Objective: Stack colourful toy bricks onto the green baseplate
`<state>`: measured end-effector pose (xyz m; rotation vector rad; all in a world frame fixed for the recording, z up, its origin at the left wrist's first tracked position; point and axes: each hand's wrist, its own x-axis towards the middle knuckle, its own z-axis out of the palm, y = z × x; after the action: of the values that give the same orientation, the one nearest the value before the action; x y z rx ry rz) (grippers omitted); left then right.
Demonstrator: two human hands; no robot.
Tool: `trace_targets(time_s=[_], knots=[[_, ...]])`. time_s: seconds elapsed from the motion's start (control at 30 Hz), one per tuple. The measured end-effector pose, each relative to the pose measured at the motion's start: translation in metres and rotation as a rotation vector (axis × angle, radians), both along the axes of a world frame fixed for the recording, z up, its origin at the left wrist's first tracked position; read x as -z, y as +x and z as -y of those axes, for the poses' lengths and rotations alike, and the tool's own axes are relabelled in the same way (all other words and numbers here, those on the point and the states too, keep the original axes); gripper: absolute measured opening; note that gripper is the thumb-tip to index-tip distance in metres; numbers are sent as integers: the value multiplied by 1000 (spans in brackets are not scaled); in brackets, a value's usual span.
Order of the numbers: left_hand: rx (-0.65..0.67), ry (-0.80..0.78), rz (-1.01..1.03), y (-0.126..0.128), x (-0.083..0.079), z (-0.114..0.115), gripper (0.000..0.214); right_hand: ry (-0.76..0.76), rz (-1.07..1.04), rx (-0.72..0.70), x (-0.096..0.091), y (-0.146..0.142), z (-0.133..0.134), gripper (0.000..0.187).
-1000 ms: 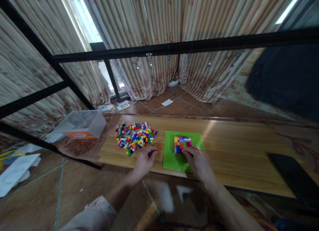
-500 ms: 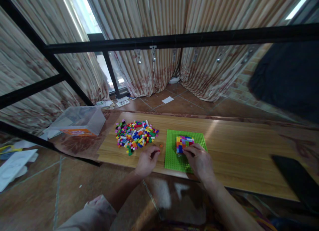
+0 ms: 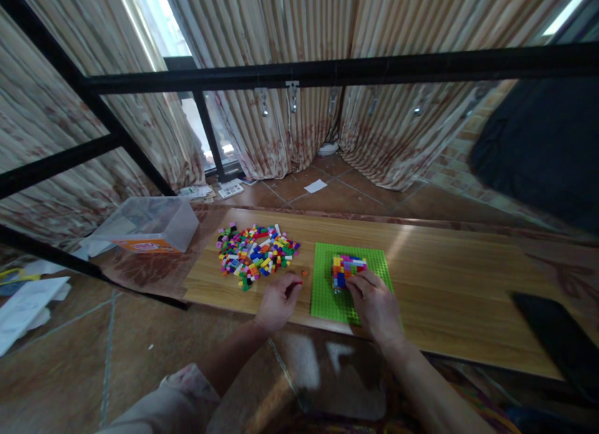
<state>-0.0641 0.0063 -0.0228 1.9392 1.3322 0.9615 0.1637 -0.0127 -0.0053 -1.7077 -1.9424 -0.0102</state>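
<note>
A block of multicoloured toy bricks (image 3: pixel 344 268) is built up on a green studded baseplate (image 3: pixel 322 296). My right hand (image 3: pixel 374 303) reaches over the plate, its thumb and fingers pinched against the near right side of the block, by a blue brick. What sits between those fingertips is hidden. Left of the plate, just over the board, my left hand (image 3: pixel 278 300) pinches a small red brick (image 3: pixel 300 283), of which only the tip shows. A single orange brick (image 3: pixel 304 273) lies close by. Beyond the left hand spreads a pile of loose bricks (image 3: pixel 257 253).
A clear plastic box (image 3: pixel 182 225) with an orange label stands left of the wooden board (image 3: pixel 453 284). A dark flat object (image 3: pixel 543 328) lies at the right end. A black metal bar (image 3: pixel 327 73) crosses in front of the curtains.
The view has shifted slightly. Both hands keep nearly the same places and the same pinched grips; the bricks look unchanged.
</note>
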Motion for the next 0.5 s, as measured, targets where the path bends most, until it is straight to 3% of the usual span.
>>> trace_targets(time_s=[0.3, 0.5], knots=[[2, -6, -15, 0, 0, 0, 15, 65, 74, -64, 11, -2, 4, 28], [2, 12, -28, 0, -1, 1, 13, 58, 185, -94, 15, -5, 15, 37]])
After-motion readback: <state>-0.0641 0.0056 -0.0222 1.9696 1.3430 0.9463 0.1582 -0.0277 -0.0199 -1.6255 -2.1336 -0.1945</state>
